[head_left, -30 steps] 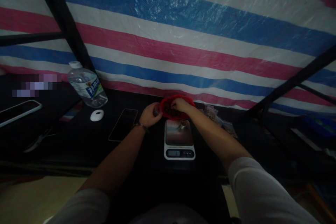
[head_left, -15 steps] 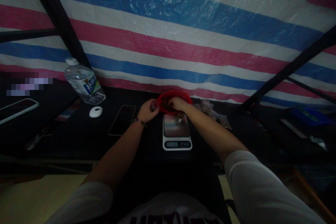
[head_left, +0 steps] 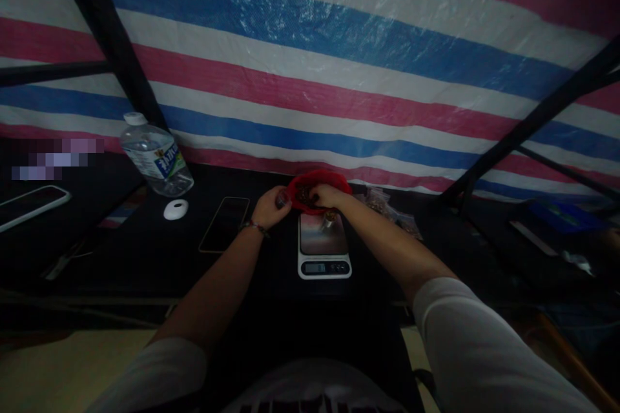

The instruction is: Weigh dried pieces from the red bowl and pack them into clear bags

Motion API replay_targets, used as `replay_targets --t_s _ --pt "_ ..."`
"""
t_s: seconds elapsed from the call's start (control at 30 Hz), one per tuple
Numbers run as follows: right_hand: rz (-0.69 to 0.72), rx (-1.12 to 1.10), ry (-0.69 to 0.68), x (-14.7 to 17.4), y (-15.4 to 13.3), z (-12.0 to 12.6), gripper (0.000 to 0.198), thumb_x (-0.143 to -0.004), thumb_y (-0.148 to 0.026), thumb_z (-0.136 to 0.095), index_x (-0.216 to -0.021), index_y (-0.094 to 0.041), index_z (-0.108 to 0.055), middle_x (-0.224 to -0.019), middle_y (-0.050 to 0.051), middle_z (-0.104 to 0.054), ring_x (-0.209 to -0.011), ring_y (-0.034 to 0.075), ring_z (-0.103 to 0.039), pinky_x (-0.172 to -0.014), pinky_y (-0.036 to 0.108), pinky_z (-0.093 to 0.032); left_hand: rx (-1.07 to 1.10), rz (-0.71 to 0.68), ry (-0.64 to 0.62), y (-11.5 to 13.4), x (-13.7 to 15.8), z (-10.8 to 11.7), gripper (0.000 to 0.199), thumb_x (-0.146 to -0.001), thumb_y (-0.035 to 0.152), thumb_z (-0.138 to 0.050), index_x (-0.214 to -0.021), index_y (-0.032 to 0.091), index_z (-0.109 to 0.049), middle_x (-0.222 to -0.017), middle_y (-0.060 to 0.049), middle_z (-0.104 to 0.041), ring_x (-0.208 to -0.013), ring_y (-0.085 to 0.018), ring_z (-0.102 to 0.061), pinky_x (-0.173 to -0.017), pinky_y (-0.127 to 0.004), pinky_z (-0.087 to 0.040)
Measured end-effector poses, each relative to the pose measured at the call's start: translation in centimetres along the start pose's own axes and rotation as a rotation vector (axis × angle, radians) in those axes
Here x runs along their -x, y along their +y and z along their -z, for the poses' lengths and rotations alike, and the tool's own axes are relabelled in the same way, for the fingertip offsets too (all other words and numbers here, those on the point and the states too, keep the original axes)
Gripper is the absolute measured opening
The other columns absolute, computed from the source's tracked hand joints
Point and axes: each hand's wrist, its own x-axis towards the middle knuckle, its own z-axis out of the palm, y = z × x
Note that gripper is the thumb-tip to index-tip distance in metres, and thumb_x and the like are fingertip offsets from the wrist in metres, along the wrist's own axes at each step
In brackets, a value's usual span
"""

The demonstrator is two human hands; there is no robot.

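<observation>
My left hand (head_left: 269, 208), with a bracelet at the wrist, is closed around a small dark, shiny thing (head_left: 281, 199) at the left rim of a red plastic bowl (head_left: 334, 181). My right hand (head_left: 327, 196) reaches over the bowl's right side, its curled fingertips down among small dark pieces (head_left: 304, 195) inside. What those fingertips hold is hidden. In front of the bowl lies a white kitchen scale (head_left: 323, 248) with a metal plate and a small display. A small shiny cup (head_left: 329, 219) with brownish contents sits on the plate's far part, near my right wrist.
Several small clear bags (head_left: 380, 201) lie right of the bowl. Left of my left hand are a phone (head_left: 225, 224), a white rounded case (head_left: 175, 209) and a large clear bottle (head_left: 157, 158). A striped plastic sheet (head_left: 310, 77) hangs behind the black table.
The camera view has shifted slightly. My right hand's fingers have moved a little within the bowl. My left hand stays at the rim with the small dark thing.
</observation>
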Motion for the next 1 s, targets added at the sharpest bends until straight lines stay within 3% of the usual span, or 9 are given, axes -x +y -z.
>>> replay_targets --t_s 0.43,0.6,0.73,0.8,0.9,1.0 --pt "-0.068 -0.008 -0.004 -0.1 -0.4 0.6 0.029 -0.073 -0.012 -0.059 -0.100 -0.018 -0.070 -0.096 0.003 -0.071 -0.081 0.014 -0.063 -0.068 0.017 -0.042 -0.029 -0.020 0.002 -0.1 0.1 -0.1 0.040 -0.076 0.037 -0.056 -0.111 0.018 -0.056 -0.101 -0.008 -0.065 -0.087 -0.021 -0.062 -0.081 -0.034 -0.050" --pt "-0.047 -0.026 0.067 1.1 -1.0 2.5 0.028 -0.076 -0.014 -0.057 -0.100 -0.019 -0.070 -0.096 0.003 -0.071 -0.082 0.013 -0.062 -0.072 0.018 -0.042 -0.014 -0.019 -0.005 0.1 0.1 0.1 0.040 -0.076 0.038 -0.056 -0.110 0.017 -0.056 -0.099 -0.007 -0.066 -0.085 -0.021 -0.063 -0.077 -0.033 -0.050" --pt "0.052 -0.047 0.146 3.3 -3.6 4.7 0.027 -0.076 -0.015 -0.057 -0.098 -0.019 -0.071 -0.095 0.003 -0.071 -0.083 0.014 -0.062 -0.074 0.019 -0.041 -0.009 -0.026 -0.022 0.2 0.1 0.4 0.039 -0.076 0.037 -0.055 -0.110 0.017 -0.056 -0.099 -0.007 -0.065 -0.084 -0.021 -0.062 -0.077 -0.032 -0.049" --pt "0.098 -0.042 0.099 4.6 -5.6 5.0 0.026 -0.076 -0.015 -0.056 -0.096 -0.018 -0.071 -0.091 0.004 -0.071 -0.079 0.014 -0.062 -0.071 0.020 -0.041 -0.007 -0.022 -0.021 0.1 0.1 0.4 0.039 -0.076 0.037 -0.054 -0.109 0.017 -0.056 -0.097 -0.007 -0.065 -0.083 -0.020 -0.062 -0.076 -0.032 -0.049" --pt "0.120 0.045 -0.052 6.3 -8.5 4.0 0.024 -0.071 -0.010 -0.057 -0.088 -0.017 -0.073 -0.083 0.006 -0.071 -0.077 0.017 -0.064 -0.068 0.021 -0.042 -0.004 -0.035 -0.011 -0.1 0.0 0.3 0.038 -0.076 0.037 -0.054 -0.109 0.017 -0.056 -0.098 -0.007 -0.065 -0.085 -0.021 -0.061 -0.077 -0.032 -0.049" --pt "0.008 0.139 -0.109 7.3 -10.4 2.3 0.024 -0.071 -0.007 -0.057 -0.086 -0.016 -0.073 -0.086 0.009 -0.071 -0.083 0.021 -0.066 -0.069 0.024 -0.045 -0.008 -0.048 -0.013 -0.2 0.0 0.2 0.038 -0.076 0.037 -0.054 -0.108 0.017 -0.056 -0.100 -0.008 -0.065 -0.087 -0.021 -0.061 -0.078 -0.033 -0.049"
